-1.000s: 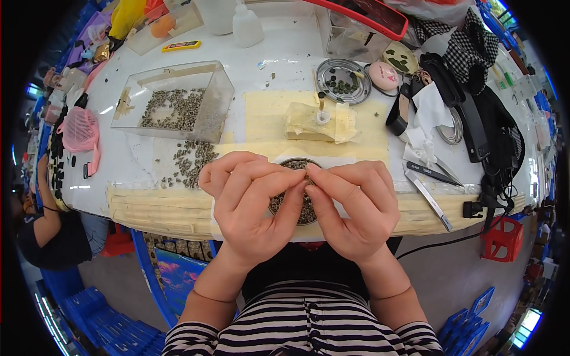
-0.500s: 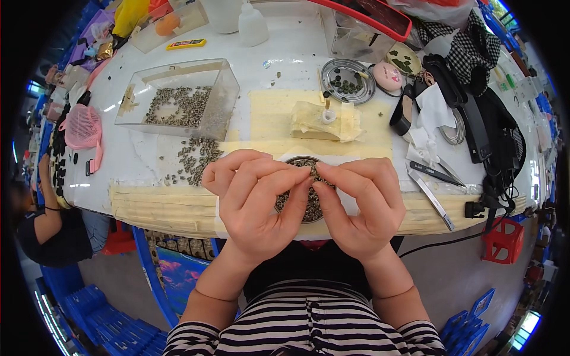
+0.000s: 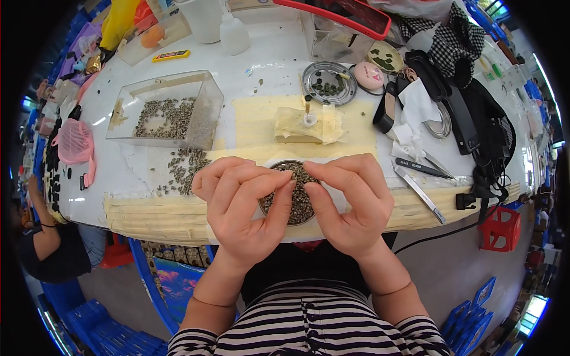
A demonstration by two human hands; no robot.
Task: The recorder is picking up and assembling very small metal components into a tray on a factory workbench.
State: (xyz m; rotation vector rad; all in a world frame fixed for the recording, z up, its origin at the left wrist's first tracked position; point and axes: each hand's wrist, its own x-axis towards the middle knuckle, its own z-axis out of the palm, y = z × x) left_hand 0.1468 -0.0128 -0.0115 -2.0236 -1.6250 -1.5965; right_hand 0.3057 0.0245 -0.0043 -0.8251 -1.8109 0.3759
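Observation:
A round dish full of tiny greyish-brown metal-looking parts sits at the near edge of the table, between my hands. Above its left side, my left hand has thumb and forefinger pinched on a tiny part, too small to make out clearly. My right hand is over the dish's right side. Its thumb and forefinger are apart, with the parts in the dish showing through the gap. Just beyond the dish stands a block wrapped in yellow tape, with a small white cup on top.
A clear plastic box of similar parts lies at left, with more parts loose before it. Tweezers lie at right. Behind them are a glass dish of dark green pieces and a black strap. A person sits at far left.
My fingertips, close together before, have drawn a little apart, and the right thumb and forefinger now leave a gap. The whole view has shifted slightly.

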